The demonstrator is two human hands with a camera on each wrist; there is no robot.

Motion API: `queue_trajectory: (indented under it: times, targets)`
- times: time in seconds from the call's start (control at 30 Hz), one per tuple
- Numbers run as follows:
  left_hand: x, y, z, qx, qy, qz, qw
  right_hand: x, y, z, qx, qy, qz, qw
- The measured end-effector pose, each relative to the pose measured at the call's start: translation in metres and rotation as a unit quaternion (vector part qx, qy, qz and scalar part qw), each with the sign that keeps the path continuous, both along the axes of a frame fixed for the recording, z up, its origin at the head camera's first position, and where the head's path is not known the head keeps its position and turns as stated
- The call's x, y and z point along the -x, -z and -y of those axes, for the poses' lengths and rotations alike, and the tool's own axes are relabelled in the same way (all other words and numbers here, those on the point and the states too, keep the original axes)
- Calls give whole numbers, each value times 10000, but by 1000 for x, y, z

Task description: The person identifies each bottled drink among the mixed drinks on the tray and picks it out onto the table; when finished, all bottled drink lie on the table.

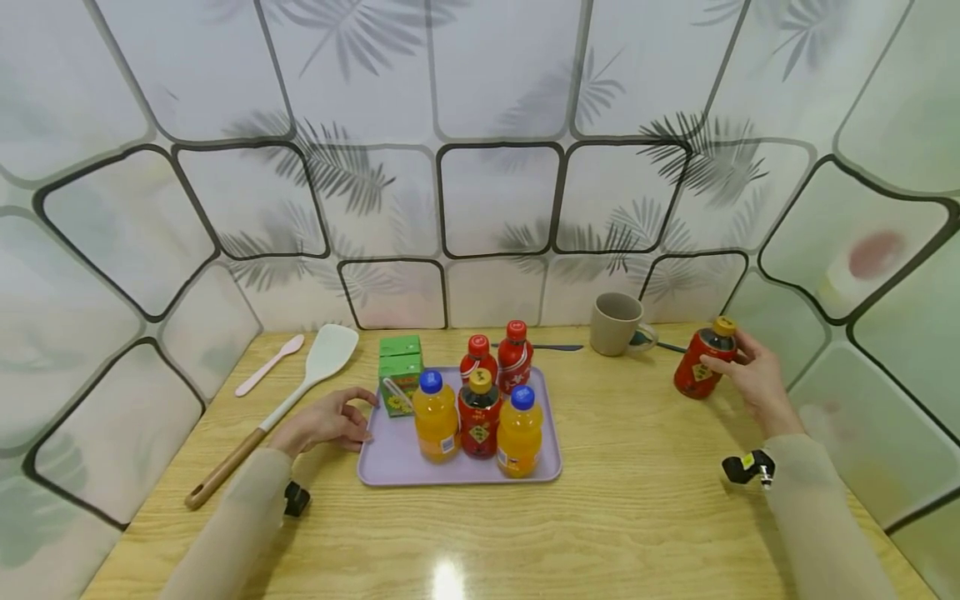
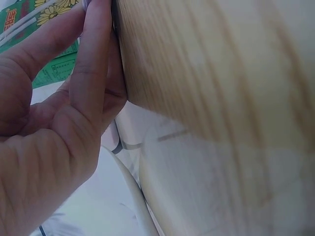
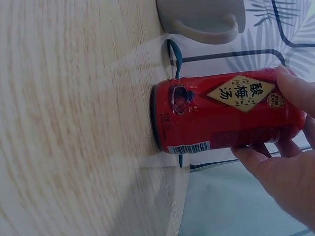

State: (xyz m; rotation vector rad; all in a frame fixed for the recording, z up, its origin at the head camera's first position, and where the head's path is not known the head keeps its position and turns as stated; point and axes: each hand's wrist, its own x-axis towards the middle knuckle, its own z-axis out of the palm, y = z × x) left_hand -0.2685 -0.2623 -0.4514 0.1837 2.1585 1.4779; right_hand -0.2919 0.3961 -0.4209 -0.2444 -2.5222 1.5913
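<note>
My right hand [image 1: 756, 379] grips a dark red bottle with a yellow cap [image 1: 699, 367] at the table's right side; in the right wrist view the fingers wrap the upper part of the bottle [image 3: 226, 110], whose base is at the table surface. At the left edge of the lilac tray [image 1: 390, 467], my left hand [image 1: 326, 423] pinches the rim, thumb and fingers curled at it. On the tray stand green cartons [image 1: 401, 375], two orange bottles [image 1: 437, 425] [image 1: 519, 437], another dark red bottle [image 1: 479, 421] and two smaller red-capped bottles [image 1: 477, 360] [image 1: 516, 358].
A beige mug [image 1: 615, 323] stands at the back, right of the tray, with dark blue utensils [image 1: 558, 347] lying near it. Left of the tray lie a white spatula with a wooden handle [image 1: 326, 354] and a pink spoon [image 1: 270, 365]. A patterned wall covering [image 1: 498, 200] encloses the table.
</note>
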Motion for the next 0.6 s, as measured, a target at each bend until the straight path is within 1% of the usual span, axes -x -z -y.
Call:
queue_trajectory:
  times: [0.2,0.3,0.5,0.6]
  targets:
    - [1,1,0,66,4,-30,10000,3,2,-1,175,-21,-13,9998]
    - [1,0,0,101,-5,-26,9999,4,2,-1,154,-22,-38,9999]
    - [-2,-3,-1,40,-6,9,10000,3,3,-2,50,8,-25,10000]
    - [-2,-4,-2,36,-11,-11,10000,2,3,-2,151,17,-57,9999]
